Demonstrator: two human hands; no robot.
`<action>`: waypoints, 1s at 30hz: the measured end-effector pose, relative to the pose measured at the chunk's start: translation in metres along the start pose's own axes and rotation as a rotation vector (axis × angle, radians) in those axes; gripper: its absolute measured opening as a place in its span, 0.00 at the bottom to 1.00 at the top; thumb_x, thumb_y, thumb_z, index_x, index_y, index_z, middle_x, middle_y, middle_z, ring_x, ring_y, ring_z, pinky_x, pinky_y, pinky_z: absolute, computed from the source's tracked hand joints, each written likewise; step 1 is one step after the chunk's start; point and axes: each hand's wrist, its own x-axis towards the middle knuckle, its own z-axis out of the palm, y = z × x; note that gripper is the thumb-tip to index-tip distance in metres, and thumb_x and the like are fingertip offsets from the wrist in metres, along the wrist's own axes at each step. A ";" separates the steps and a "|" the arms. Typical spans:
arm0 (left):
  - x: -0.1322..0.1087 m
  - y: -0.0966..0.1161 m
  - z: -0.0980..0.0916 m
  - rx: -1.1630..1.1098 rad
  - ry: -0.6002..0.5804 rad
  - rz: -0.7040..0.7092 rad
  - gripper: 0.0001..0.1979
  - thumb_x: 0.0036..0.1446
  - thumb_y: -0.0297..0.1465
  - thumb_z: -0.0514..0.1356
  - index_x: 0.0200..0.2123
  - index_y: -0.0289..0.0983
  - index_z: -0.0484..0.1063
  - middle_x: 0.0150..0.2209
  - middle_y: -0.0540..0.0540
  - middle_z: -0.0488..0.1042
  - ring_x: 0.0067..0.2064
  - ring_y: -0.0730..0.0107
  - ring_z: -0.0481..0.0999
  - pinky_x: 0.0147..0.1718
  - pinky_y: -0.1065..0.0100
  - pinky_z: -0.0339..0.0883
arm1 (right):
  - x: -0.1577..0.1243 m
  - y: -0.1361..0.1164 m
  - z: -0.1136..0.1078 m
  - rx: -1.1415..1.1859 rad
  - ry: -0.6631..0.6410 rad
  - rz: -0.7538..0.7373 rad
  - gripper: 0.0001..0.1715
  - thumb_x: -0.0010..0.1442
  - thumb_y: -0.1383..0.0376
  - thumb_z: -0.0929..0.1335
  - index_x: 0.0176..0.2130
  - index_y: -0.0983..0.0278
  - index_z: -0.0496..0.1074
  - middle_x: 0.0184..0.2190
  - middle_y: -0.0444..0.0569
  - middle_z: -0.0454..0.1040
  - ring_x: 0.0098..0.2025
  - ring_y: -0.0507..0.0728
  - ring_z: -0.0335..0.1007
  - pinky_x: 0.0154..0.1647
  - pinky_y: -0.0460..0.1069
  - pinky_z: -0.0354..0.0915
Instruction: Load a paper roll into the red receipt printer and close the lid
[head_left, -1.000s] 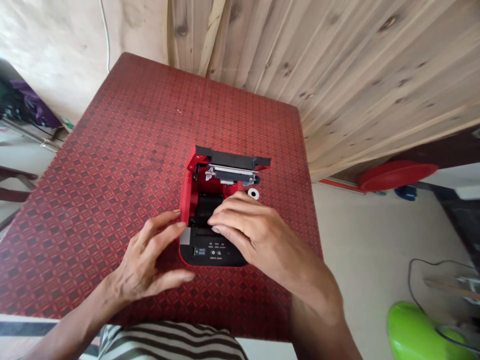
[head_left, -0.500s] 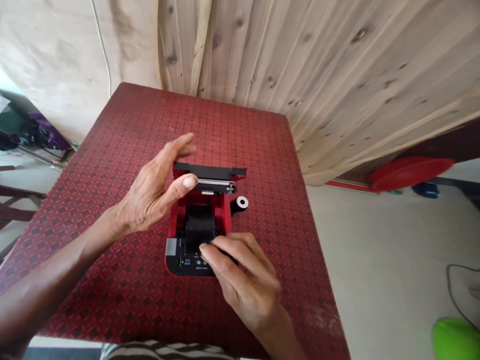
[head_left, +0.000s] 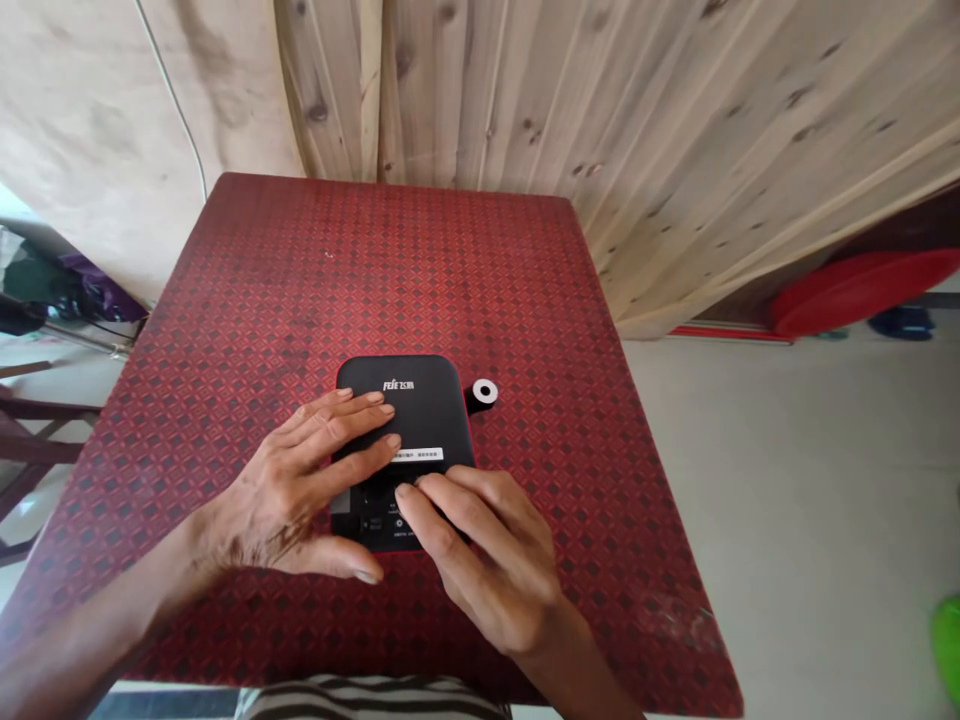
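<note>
On the table lies a small black and red printer [head_left: 420,420], its lid down over the paper bay. My left hand [head_left: 300,480] rests on the lid with fingers stretched and thumb spread toward the near edge. Close beside it, my right hand [head_left: 487,555] has thumb and forefinger pinched at the near end of the lid, on the end of a black paper strip [head_left: 381,487] that comes out there. The fingers hide part of the strip and the control panel. A small black roll with a white end [head_left: 480,403] lies against the printer's right side.
The printer sits on a red patterned table [head_left: 420,260]. Wooden boards [head_left: 510,100] rise behind it. A red round object [head_left: 862,295] is at the right by the floor, and a dark wooden chair [head_left: 37,450] stands at the left.
The printer's lid, raised before, is now down. My left hand has moved from beside the raised lid to lie on top of it. My right hand keeps its pinch at the near end.
</note>
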 end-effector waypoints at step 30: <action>-0.058 0.055 0.038 0.173 0.340 -0.309 0.24 0.68 0.38 0.65 0.63 0.38 0.69 0.56 0.34 0.77 0.55 0.55 0.81 0.47 0.58 0.81 | -0.085 -0.011 0.040 0.060 0.067 0.484 0.28 0.75 0.57 0.63 0.69 0.64 0.62 0.52 0.61 0.78 0.51 0.66 0.80 0.46 0.59 0.80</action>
